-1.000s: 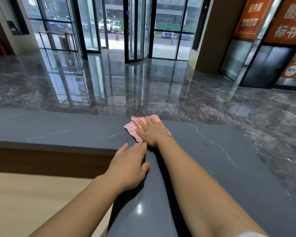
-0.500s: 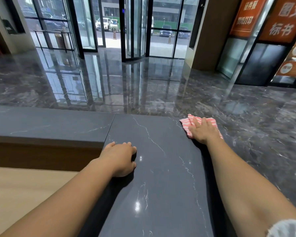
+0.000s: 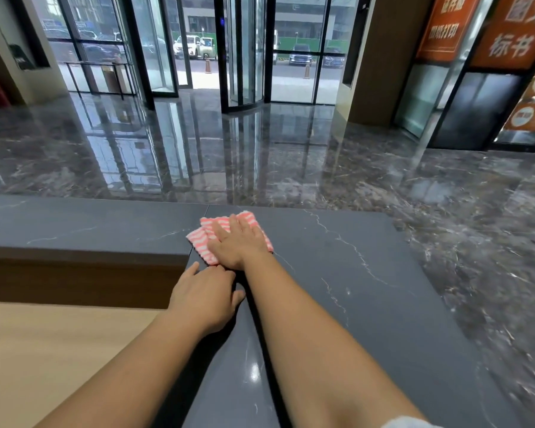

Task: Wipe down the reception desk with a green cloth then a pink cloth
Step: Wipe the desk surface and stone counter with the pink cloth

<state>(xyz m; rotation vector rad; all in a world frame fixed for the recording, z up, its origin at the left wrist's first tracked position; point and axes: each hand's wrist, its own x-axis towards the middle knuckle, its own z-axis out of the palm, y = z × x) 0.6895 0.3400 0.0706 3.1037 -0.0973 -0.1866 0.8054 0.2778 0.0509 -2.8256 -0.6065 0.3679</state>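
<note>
A pink-and-white striped cloth (image 3: 204, 240) lies flat on the dark grey stone reception desk (image 3: 368, 288), near the seam where two slabs meet. My right hand (image 3: 240, 242) presses down on the cloth with straight fingers and covers most of it. My left hand (image 3: 206, 296) rests flat on the desk's near left edge, just below the cloth, fingers relaxed and holding nothing. No green cloth is in view.
The desk top runs left as a narrower ledge (image 3: 74, 227) above a brown panel, with a light wooden lower surface (image 3: 44, 350) beneath. Beyond the desk's far edge lies a glossy marble lobby floor (image 3: 260, 156), with a revolving glass door (image 3: 244, 50) behind.
My right hand has swept the pink cloth back left from the desk's far right corner to the slab seam. My left hand shifted slightly along the near edge and its fingers flattened.
</note>
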